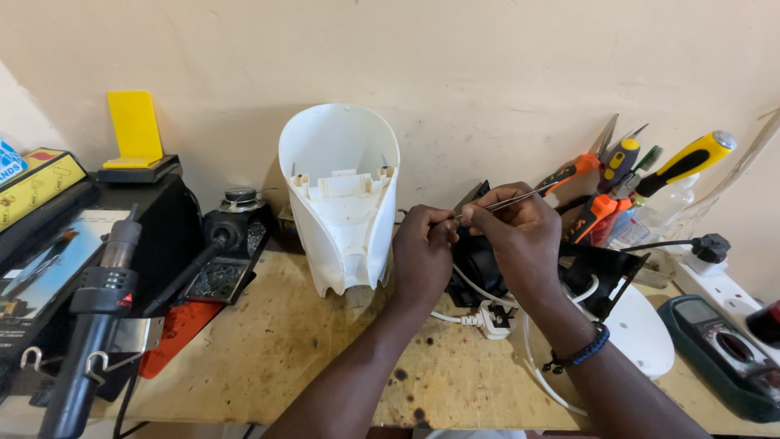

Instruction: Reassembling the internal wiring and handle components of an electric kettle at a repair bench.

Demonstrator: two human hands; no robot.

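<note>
A thin metal tool (pixel 508 201) was pinched in the right hand (pixel 520 236), its tip meeting the left hand (pixel 422 248), whose fingers closed on something hidden, above a black part (pixel 479 260) at the bench's middle. Beside them stood a white casing (pixel 341 195); a yellow-and-black box (pixel 36 183) lay far left.

Your worn wooden tabletop (pixel 284 341) carries a white plastic housing (pixel 341 195) standing upright near the wall, a white plug (pixel 493 319) on its cord, and a green multimeter (pixel 719 351) at right.
</note>
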